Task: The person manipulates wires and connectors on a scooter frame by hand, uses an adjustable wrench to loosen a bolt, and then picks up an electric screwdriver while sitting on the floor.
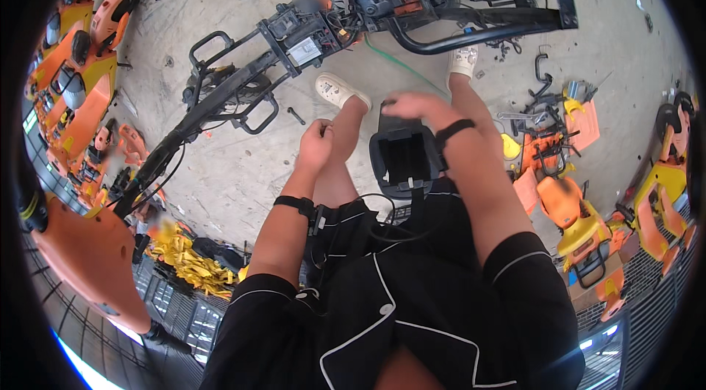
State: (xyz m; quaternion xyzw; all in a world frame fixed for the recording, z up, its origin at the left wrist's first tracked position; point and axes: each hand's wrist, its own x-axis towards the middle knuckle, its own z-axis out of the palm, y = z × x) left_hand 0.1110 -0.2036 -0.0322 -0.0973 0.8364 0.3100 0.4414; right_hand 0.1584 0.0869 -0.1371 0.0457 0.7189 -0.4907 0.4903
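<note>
Black box-shaped housing point(403, 157) sits in the right hand point(419, 105), whose grip pinches its top edge. Left hand point(318, 144), curled on something small, is unreadable. Held that lightly, the housing could slip onto the concrete floor point(220, 15).

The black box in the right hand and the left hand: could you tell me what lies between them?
In the head view, only the person's bare leg shows between the left hand and the black box, which the right hand grips from above.

Person's got a black short-sleeve shirt with thin white piping and round buttons, matching black shorts with the same trim. Black band on each wrist, bare forearms. Cream clog-style shoes up around 12 o'clock, a thin black cable dangling at the waist.
</note>
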